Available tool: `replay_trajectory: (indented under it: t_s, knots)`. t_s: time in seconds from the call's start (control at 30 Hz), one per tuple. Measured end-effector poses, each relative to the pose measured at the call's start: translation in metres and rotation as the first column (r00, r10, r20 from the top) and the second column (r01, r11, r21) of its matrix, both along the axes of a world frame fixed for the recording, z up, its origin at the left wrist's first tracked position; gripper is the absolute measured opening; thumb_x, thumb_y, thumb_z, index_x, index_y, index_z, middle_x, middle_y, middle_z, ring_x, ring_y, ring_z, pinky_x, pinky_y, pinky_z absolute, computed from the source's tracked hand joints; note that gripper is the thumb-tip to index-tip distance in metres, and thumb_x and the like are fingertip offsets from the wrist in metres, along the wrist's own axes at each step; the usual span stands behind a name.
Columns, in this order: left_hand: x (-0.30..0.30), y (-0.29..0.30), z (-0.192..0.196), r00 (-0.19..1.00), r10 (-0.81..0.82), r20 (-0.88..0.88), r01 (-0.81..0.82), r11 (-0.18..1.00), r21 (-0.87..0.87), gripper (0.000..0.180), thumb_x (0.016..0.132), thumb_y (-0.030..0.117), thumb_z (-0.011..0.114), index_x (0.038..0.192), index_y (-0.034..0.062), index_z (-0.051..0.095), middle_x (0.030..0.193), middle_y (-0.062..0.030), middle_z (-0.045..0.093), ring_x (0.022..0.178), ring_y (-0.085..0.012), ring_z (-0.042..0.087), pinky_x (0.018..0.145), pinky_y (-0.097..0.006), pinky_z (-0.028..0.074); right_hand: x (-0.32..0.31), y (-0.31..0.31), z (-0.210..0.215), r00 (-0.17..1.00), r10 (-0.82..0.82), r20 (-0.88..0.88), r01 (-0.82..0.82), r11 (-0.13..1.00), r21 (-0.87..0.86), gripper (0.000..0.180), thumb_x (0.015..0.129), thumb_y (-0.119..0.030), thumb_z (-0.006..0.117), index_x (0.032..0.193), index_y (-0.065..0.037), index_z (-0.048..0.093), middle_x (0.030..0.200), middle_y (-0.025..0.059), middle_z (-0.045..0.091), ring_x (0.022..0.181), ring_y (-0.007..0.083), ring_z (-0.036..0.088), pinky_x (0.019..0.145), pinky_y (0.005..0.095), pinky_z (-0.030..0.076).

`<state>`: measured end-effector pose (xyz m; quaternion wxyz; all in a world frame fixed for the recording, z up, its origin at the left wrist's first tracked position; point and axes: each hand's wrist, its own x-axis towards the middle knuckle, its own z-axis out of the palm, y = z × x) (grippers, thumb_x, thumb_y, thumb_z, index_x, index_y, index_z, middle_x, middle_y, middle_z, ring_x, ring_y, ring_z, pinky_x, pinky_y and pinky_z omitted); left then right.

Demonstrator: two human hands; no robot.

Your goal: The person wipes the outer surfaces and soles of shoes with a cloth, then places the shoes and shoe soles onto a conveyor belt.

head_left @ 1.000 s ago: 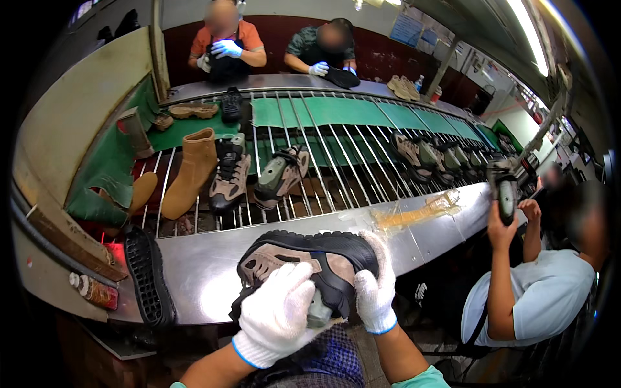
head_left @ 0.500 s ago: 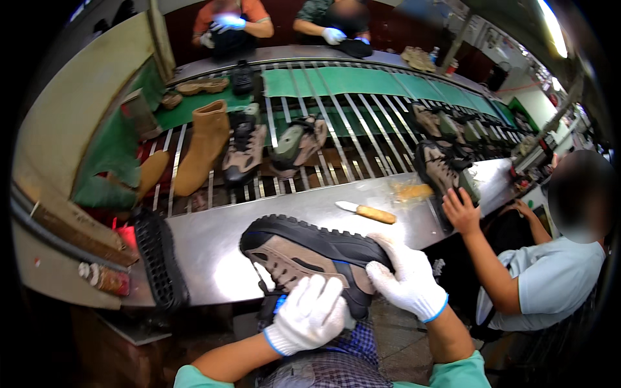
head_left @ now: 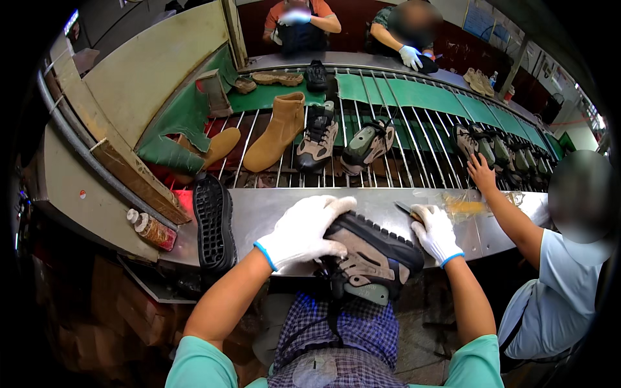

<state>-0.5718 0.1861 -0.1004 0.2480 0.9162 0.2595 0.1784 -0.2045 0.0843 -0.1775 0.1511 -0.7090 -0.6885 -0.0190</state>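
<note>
A taupe and black sports shoe (head_left: 370, 258) lies tipped over at the front edge of the metal bench, its black lugged sole turned up and away from me. My left hand (head_left: 310, 229), in a white knit glove, is closed around the toe end. Just right of the shoe, my gloved right hand (head_left: 436, 234) grips a short knife (head_left: 406, 210). Its blade points left and away, and most of the handle is hidden in my fingers. Left of my left hand, a loose black outsole (head_left: 213, 223) rests with its honeycomb side showing.
Beyond the bench (head_left: 272, 200), a roller rack holds a tan boot (head_left: 277, 132) and several shoes. A small bottle (head_left: 152, 229) lies at the left panel. On the right, a co-worker's hand (head_left: 482, 173) reaches to the rack. Two people work across from me.
My right hand has left the shoe and picked up the knife from the bench. My left hand has moved to the toe, and the shoe has turned. The view has swung right-to-left.
</note>
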Motion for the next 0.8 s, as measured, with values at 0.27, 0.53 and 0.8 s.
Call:
replay_trajectory:
  t_s: [0.27,0.53,0.8]
  knots:
    - [-0.006,-0.05,0.005,0.894,0.383,-0.23,-0.373,0.924,0.088,0.097,0.071,0.058,0.092,0.153,0.0204,0.057,0.122,-0.0182,0.064,0.114,-0.0381,0.066,0.095,-0.05,0.056,-0.002,-0.066,0.058,0.834,-0.478,-0.278,0.401,0.869,-0.29,0.042,0.101,-0.025,0.064,0.139,-0.007,0.061,0.118,0.0246,0.072,0.103,0.0452,0.072,0.09,0.0517,0.059]
    - [0.0,-0.007,0.022,0.928,0.05,-0.369,-0.086,0.993,-0.081,0.096,0.077,0.058,0.087,0.15,0.0063,0.053,0.141,-0.0211,0.066,0.125,-0.0404,0.067,0.104,-0.048,0.056,-0.102,-0.032,0.093,0.976,0.076,-0.203,-0.174,0.835,-0.522,0.049,0.1,-0.035,0.068,0.134,0.002,0.065,0.107,0.0243,0.073,0.1,0.041,0.073,0.09,0.0478,0.059]
    - [-0.002,-0.011,0.005,0.953,0.058,-0.297,-0.098,0.988,-0.119,0.079,0.083,0.049,0.082,0.144,0.0058,0.055,0.13,-0.0237,0.07,0.112,-0.0434,0.072,0.097,-0.05,0.059,-0.179,-0.018,0.12,0.938,0.259,-0.231,-0.335,0.852,-0.403,0.043,0.107,-0.036,0.058,0.107,0.007,0.06,0.072,0.0233,0.071,0.067,0.0422,0.074,0.065,0.0507,0.06]
